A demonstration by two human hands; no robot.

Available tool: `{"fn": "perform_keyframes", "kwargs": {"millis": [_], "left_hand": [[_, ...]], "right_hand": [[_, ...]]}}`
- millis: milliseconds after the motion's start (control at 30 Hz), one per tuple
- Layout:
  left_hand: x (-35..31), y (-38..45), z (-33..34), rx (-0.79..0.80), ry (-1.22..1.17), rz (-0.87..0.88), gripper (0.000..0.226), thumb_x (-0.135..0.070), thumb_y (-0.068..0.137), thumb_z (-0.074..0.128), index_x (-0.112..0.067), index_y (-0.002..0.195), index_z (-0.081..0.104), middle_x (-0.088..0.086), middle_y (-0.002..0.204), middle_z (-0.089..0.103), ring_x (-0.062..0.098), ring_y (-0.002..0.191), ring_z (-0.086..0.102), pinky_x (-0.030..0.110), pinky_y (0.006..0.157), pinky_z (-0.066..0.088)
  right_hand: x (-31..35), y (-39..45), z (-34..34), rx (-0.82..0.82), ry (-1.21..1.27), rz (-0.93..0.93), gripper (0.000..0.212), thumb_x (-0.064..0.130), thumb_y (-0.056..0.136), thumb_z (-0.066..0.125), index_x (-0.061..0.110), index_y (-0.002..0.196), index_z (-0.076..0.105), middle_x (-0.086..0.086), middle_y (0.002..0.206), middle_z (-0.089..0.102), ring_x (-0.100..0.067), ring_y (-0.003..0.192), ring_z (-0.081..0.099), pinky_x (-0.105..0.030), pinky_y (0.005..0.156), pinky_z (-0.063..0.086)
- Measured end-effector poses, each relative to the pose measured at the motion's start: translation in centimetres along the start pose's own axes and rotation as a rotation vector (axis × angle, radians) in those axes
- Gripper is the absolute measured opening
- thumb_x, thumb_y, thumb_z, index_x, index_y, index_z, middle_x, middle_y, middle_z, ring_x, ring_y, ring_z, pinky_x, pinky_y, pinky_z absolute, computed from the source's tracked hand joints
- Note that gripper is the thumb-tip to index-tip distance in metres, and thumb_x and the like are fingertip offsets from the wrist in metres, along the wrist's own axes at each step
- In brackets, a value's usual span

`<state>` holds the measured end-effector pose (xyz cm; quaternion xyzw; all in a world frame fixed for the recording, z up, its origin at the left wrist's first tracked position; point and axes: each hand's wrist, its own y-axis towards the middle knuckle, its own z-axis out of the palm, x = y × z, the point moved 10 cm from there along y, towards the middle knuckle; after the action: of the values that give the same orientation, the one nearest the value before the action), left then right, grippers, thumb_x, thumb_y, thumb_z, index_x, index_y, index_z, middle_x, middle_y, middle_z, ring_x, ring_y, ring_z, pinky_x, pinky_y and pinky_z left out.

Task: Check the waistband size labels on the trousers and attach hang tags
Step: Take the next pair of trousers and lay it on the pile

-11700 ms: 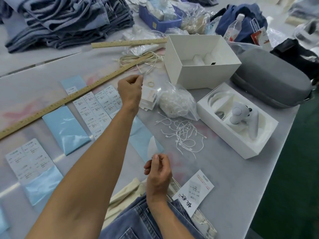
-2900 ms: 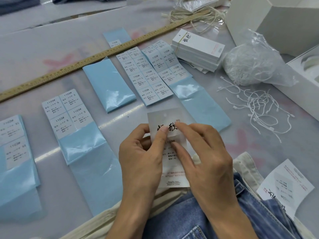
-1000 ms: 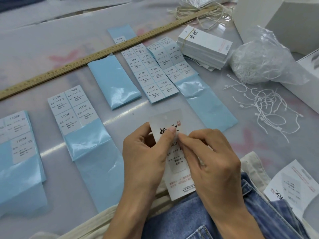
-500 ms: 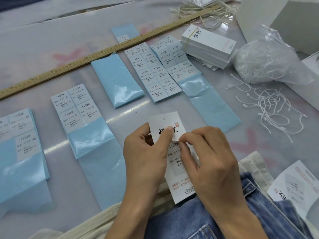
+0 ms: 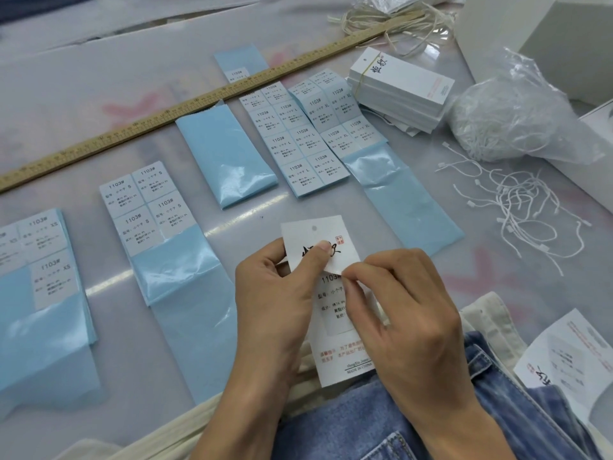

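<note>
Evidently steadying it for labelling, the left hand [image 5: 278, 293] pinches the hang tag [image 5: 326, 303] above the jeans [image 5: 365, 419]; the right hand [image 5: 404, 313] pinches a sticker [image 5: 336, 302] onto the hang tag.

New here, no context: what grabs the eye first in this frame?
Dead centre, the left hand and right hand pinch a white hang tag with a 1103# sticker on it. Left of them and beyond lie blue sticker sheets in a row; loose white tag strings lie to the right.
</note>
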<state>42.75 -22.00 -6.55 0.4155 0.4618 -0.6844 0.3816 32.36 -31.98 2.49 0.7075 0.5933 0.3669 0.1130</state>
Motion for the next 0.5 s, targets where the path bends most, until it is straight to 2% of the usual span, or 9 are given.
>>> {"fn": "perform_keyframes", "kwargs": {"millis": [67, 133, 200, 333, 433, 500], "left_hand": [[-0.4, -0.1, 0.2, 0.01, -0.001, 0.03, 0.011, -0.013, 0.09, 0.075, -0.022, 0.092, 0.081, 0.001, 0.087, 0.08, 0.017, 0.074, 0.076, 0.023, 0.059, 0.056], [-0.7, -0.1, 0.1, 0.007, 0.023, 0.065, 0.009, -0.015, 0.091, 0.075, -0.021, 0.094, 0.08, -0.002, 0.088, 0.08, 0.016, 0.075, 0.076, 0.02, 0.059, 0.055], [-0.7, -0.1, 0.0, -0.004, 0.035, 0.075, 0.008, -0.017, 0.091, 0.075, -0.022, 0.096, 0.08, -0.004, 0.089, 0.08, 0.015, 0.077, 0.076, 0.02, 0.06, 0.056], [-0.5, -0.3, 0.7, 0.038, 0.029, 0.057, 0.009, -0.018, 0.093, 0.074, -0.024, 0.094, 0.08, -0.002, 0.092, 0.08, 0.018, 0.084, 0.077, 0.027, 0.068, 0.06], [-0.2, -0.5, 1.4, 0.093, 0.069, 0.037, 0.012, -0.022, 0.097, 0.068, -0.029, 0.097, 0.078, -0.003, 0.094, 0.08, 0.018, 0.086, 0.077, 0.037, 0.075, 0.063], [-0.3, -0.5, 1.5, 0.091, 0.091, 0.039, 0.013, -0.023, 0.098, 0.067, -0.029, 0.097, 0.078, -0.002, 0.09, 0.08, 0.017, 0.083, 0.077, 0.035, 0.073, 0.063]], "right_hand": [[-0.2, 0.0, -0.3, -0.018, 0.015, 0.019, 0.014, 0.012, 0.098, 0.068, 0.002, 0.106, 0.073, -0.007, 0.099, 0.061, -0.021, 0.088, 0.057, -0.032, 0.077, 0.052], [-0.5, 0.0, -0.3, -0.023, 0.042, 0.046, 0.027, 0.016, 0.096, 0.07, 0.008, 0.122, 0.068, -0.007, 0.107, 0.059, -0.02, 0.091, 0.056, -0.03, 0.08, 0.053], [-0.7, 0.0, -0.3, -0.018, 0.063, 0.068, 0.035, 0.02, 0.096, 0.071, 0.012, 0.129, 0.063, -0.005, 0.111, 0.057, -0.018, 0.092, 0.056, -0.029, 0.081, 0.053], [-0.4, 0.1, 0.2, 0.02, 0.001, 0.027, 0.022, 0.018, 0.097, 0.069, 0.008, 0.115, 0.074, -0.004, 0.105, 0.06, -0.019, 0.095, 0.054, -0.034, 0.081, 0.052], [-0.5, 0.0, 0.4, 0.028, -0.014, 0.032, 0.013, 0.013, 0.098, 0.068, 0.006, 0.104, 0.077, -0.005, 0.099, 0.063, -0.023, 0.094, 0.056, -0.037, 0.078, 0.054], [-0.4, 0.0, 0.3, 0.024, -0.033, 0.025, 0.012, 0.012, 0.098, 0.067, 0.005, 0.099, 0.076, -0.006, 0.098, 0.064, -0.024, 0.093, 0.056, -0.037, 0.079, 0.054]]}}
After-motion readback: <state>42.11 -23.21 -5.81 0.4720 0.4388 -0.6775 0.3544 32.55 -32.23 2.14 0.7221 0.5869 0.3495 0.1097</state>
